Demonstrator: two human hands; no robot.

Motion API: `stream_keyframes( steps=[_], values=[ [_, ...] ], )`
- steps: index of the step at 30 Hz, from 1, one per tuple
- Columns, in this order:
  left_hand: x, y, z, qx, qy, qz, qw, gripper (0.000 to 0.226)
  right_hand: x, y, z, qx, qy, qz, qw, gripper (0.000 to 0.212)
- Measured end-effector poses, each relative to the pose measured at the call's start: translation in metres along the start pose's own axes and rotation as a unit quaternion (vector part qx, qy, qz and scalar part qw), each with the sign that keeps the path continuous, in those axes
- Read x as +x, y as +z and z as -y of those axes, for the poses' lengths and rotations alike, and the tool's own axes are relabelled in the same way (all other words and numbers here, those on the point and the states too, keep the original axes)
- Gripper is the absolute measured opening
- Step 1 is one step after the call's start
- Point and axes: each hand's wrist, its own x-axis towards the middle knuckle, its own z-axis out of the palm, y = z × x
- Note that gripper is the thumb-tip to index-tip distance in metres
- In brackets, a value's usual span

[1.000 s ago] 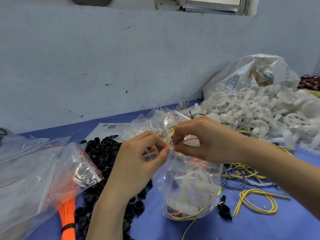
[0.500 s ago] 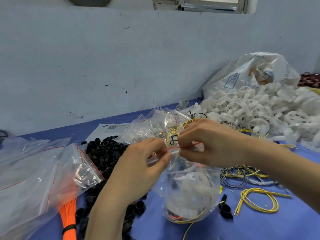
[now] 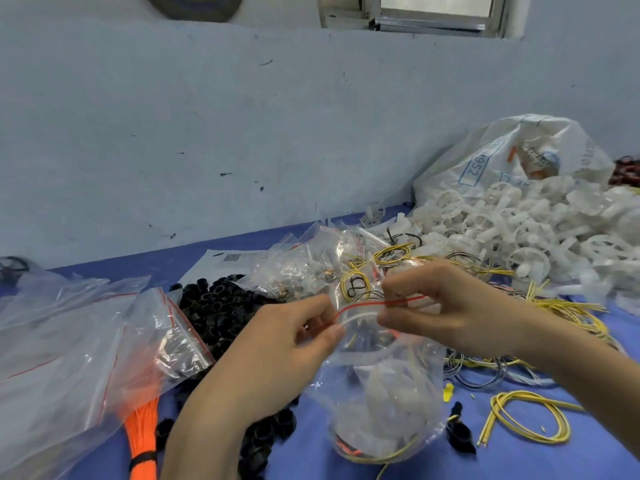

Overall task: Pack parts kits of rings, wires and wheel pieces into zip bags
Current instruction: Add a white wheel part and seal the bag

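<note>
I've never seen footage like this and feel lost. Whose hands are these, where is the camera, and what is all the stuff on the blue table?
There is no machine: a person wears one camera on the head, looking down at their own hands. The left hand and right hand pinch the red-striped top of a clear zip bag holding white wheel pieces and yellow wire. On the blue table lie black rings, a heap of white wheels, a yellow wire coil, an orange bundle and spare bags.

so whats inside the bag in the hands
In the bag: a white wheel piece, yellow wire along the bottom, an orange bit. Creased plastic hides the rest.
</note>
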Motion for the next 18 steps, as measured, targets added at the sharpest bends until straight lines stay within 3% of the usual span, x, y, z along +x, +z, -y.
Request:
stream_keyframes(
  steps=[3, 10, 18],
  values=[
    [0.000, 0.003, 0.000, 0.010, -0.011, 0.026, 1.000, 0.024, 0.001, 0.005, 0.001, 0.007, 0.000, 0.013, 1.000, 0.034],
    [-0.006, -0.011, 0.001, -0.014, -0.024, -0.003, 1.000, 0.015, -0.004, 0.000, -0.007, 0.207, 0.022, -0.049, 0.977, 0.041],
    [-0.001, -0.001, -0.008, -0.035, -0.027, 0.002, 0.999, 0.011, -0.005, 0.013, -0.010, 0.200, 0.014, -0.067, 0.977, 0.038]
  ],
)
